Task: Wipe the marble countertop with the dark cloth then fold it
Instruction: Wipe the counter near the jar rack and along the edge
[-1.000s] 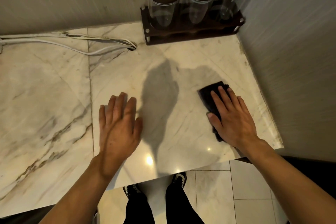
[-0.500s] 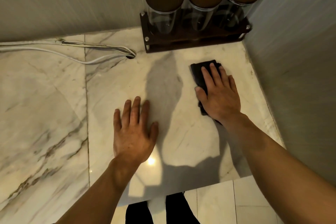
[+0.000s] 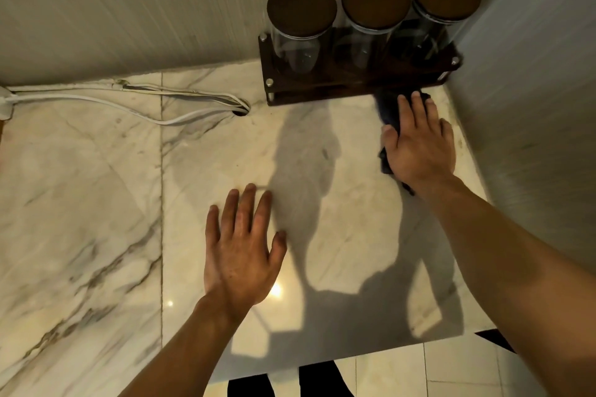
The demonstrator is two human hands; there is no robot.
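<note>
Dark cloth (image 3: 388, 109) under right hand (image 3: 417, 145), against jar rack (image 3: 322, 90).

Marble countertop (image 3: 96, 203): polished stone, glossy, reflecting light spots, grey-brown veining showing. Dark cloth (image 3: 388, 109): soft matt fabric. Jar rack (image 3: 322, 87): dark wood, metal studs gleaming. Three jars (image 3: 298, 48): clear glass, matt brown lids. Cables (image 3: 96, 103): white plastic.
</note>
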